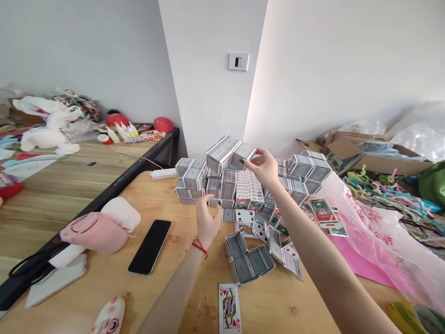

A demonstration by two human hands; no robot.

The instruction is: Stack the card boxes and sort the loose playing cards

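Observation:
My right hand is closed on the right end of a block of folded playing cards, grey backs outward. The block is over the back of a stacked playing-card structure; whether it touches the stack I cannot tell. My left hand, with a red string bracelet, is open in front of the structure, thumb and forefinger apart, holding nothing I can see. Nearer me lies an open L-shaped folded-card piece. Loose cards lie behind it, and a queen of hearts lies in front.
A black phone and a pink round item lie left on the wooden table. Card packs and crumpled pink plastic are at right. Behind them are a cardboard box and fuzzy craft stems. A wall column stands behind.

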